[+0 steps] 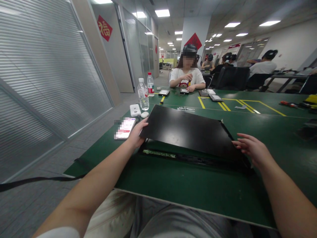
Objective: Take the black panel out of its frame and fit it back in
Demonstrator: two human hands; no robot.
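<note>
A thin black screen panel (184,130) is tilted above the table, its left side raised. My left hand (138,132) is closed on its left edge, the fingertips hidden behind it. Below the panel lies a black frame (205,160), and a green circuit board strip (159,153) shows along the frame's front side. My right hand (254,148) is open at the right edge of the panel and frame, fingers apart. Whether those fingertips touch the edge, I cannot tell.
Left of the panel lie a phone (125,128), a white case (135,110) and a water bottle (143,96). Small metal parts (185,108) sit behind it. Across the green table (178,185), a person (188,74) works on a hard drive (184,91). Orange-handled tools (288,104) lie far right.
</note>
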